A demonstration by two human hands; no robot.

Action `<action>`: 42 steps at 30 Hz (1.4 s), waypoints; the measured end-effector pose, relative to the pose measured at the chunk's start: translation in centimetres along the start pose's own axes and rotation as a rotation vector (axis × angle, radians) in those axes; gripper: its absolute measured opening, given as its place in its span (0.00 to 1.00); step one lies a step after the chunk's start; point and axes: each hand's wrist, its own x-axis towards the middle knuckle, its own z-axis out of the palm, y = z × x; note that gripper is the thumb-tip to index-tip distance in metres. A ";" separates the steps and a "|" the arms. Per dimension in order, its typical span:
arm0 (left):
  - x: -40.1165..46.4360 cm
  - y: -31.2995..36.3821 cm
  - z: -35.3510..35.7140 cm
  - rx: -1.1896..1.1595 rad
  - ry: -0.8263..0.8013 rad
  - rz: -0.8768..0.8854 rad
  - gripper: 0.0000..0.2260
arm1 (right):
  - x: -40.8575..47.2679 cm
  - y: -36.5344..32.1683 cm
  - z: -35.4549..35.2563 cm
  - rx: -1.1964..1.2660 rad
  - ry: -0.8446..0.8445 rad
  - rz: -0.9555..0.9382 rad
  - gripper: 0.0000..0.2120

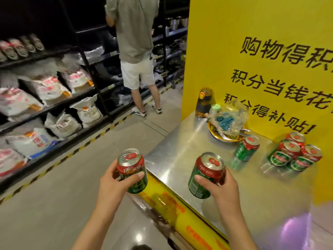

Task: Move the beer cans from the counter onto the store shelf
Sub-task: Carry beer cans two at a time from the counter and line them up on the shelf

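My left hand (115, 184) grips a red-and-green beer can (132, 168), held in the air just left of the steel counter (173, 150). My right hand (221, 186) grips a second beer can (205, 175) low over the counter's near edge; whether its base touches the steel I cannot tell. One more can (247, 147) stands alone further back. Three cans (295, 152) are clustered at the right against the yellow wall. The store shelf (54, 105) with white sacks runs along the left.
A person in a grey shirt and white shorts (137, 56) stands in the aisle facing the shelves. On the counter's far end sit a dark bottle (204, 103) and a yellow bowl (225, 137) holding a plastic bag. Yellow-black tape marks the floor along the shelf.
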 end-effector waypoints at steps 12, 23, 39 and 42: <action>2.5 -0.9 -13.7 -0.071 0.228 -0.073 0.27 | 2.0 -1.5 15.3 -0.111 -0.297 -0.071 0.33; 11.6 -2.2 -33.4 -0.079 0.440 -0.066 0.32 | 3.8 -1.5 39.4 -0.089 -0.569 -0.031 0.32; 33.3 -1.0 -44.3 -0.089 0.416 -0.126 0.36 | 18.7 -2.2 61.7 -0.129 -0.598 -0.026 0.25; 39.2 0.0 -46.6 -0.063 0.444 -0.126 0.31 | 23.3 -2.8 66.7 -0.126 -0.646 -0.022 0.24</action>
